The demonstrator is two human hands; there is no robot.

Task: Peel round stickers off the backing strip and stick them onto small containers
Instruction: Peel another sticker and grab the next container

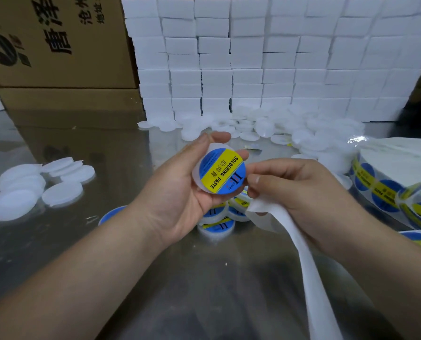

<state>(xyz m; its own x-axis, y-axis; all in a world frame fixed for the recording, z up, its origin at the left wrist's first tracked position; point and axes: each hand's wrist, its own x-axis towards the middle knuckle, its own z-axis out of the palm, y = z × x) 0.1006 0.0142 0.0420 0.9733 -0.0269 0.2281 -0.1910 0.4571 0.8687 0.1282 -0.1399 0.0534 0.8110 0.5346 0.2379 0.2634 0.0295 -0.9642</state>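
My left hand (pixel 180 192) grips a small round white container (pixel 204 155), tilted toward me, with a blue and yellow "SOLDERING PASTE" sticker (pixel 221 171) on its lid. Beside it, my right hand (pixel 295 190) pinches the white backing strip (pixel 302 261), its thumb tip touching the sticker's right edge. The bare strip trails down toward the lower right. Just below my hands lie several labelled containers (pixel 216 227) in a small heap, partly hidden by my palms.
Unlabelled white lids (pixel 62 192) lie at the left and in a pile (pixel 266 126) at the back. A roll of stickers (pixel 386 190) sits at the right. White boxes (pixel 253 60) are stacked behind, brown cartons (pixel 57 45) at the back left. The tabletop (pixel 204 290) is shiny metal.
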